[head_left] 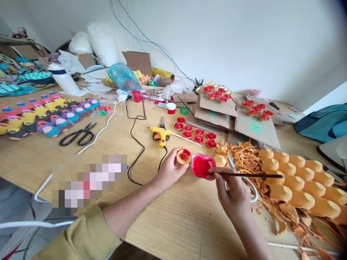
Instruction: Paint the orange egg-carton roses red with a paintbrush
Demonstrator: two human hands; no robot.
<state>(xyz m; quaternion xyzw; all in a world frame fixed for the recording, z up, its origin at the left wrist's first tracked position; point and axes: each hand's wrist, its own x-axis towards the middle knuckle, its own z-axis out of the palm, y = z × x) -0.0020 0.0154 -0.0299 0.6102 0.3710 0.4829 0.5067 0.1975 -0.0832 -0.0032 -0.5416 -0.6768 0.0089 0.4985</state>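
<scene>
My left hand is closed around a small paper-pulp flower, its centre red and its outer petals partly orange. In my right hand is a thin dark paintbrush, pinched between the fingers and lying almost level. The brush's tip end reaches into a small scalloped bowl of red paint, just right of the flower. Behind the bowl, several finished-looking red flowers lie in loose rows. Pale-handled scissors lie partly hidden behind my right hand.
Orange egg-carton trays and scraps cover the right side. A yellow glue gun with its cord lies ahead, and black scissors lie left. Cardboard sheets bear more red flowers. Painted cartons stand far left.
</scene>
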